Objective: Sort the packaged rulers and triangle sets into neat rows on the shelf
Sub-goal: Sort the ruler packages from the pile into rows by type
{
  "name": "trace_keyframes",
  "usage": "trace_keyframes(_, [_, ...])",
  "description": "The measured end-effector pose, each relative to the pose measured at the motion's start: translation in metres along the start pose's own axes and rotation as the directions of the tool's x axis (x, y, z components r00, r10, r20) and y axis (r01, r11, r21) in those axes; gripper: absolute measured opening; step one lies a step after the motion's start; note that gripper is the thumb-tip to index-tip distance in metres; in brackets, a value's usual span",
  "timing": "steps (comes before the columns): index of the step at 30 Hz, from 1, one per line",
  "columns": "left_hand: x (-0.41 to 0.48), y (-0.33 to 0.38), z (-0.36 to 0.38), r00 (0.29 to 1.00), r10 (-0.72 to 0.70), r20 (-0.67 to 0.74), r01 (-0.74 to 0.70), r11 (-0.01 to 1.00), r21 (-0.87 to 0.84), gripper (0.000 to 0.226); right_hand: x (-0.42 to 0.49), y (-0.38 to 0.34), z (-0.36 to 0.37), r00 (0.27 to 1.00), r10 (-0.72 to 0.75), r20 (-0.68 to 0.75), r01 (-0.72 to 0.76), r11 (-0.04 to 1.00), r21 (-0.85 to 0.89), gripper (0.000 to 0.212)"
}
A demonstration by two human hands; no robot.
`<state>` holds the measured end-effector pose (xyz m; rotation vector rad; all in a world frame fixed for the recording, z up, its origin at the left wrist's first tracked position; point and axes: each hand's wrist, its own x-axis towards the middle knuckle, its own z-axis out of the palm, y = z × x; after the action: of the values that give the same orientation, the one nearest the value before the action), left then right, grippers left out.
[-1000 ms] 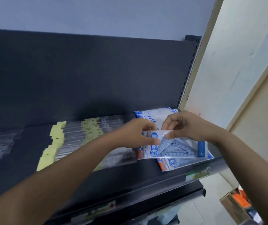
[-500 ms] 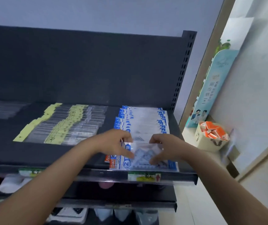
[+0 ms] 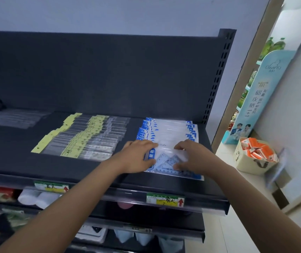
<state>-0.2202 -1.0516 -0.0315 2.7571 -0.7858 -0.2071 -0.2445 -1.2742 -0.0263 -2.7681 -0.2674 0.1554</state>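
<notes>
1 second ago I had the set (image 3: pixel 166 162) lifted off the shelf (image 3: pixel 91 167), pinched by its top edge in both hands. Now it is down, lying flat at the front of the row of sets (image 3: pixel 166 129), right of centre in the frame, overlapping the pack behind it.

My left hand (image 3: pixel 137 157) covers its left end, fingers curled over the far edge and thumb against the near edge. My right hand (image 3: pixel 191 156) does the same at the right end. So both hands still grip it, but they now square it instead of carrying it.

I judge this 1 pack as good as placed. Its near right corner seems to reach slightly past the packs behind, so a small nudge to the left may be due before I let go.

The rulers (image 3: pixel 84 137) lie fanned in their own row left of centre, with a strip of bare shelf between them and the sets. The 2 kinds look separated already.
</notes>
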Motion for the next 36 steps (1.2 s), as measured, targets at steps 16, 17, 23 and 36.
trace_keyframes(16, [0.011,0.009,-0.004,0.999,-0.037,0.01,0.036,0.991,0.128,0.061,-0.007,0.001,-0.004,0.999,0.014,0.052,-0.01,0.997,-0.081,0.057])
trace_keyframes(17, [0.009,0.009,-0.005,0.999,-0.037,0.004,0.036,0.987,0.154,0.06,-0.008,0.001,-0.004,0.999,0.003,0.047,0.001,0.996,-0.091,0.054])
trace_keyframes(23, [-0.013,0.001,-0.011,0.988,-0.067,-0.136,0.101,0.962,0.254,0.063,-0.007,-0.02,-0.012,0.99,-0.119,-0.075,0.108,0.985,-0.133,0.058])
trace_keyframes(36, [-0.202,-0.162,-0.117,0.851,-0.358,-0.385,0.497,0.785,0.369,0.082,0.054,-0.298,0.022,0.87,-0.485,-0.084,0.468,0.868,-0.165,0.062])
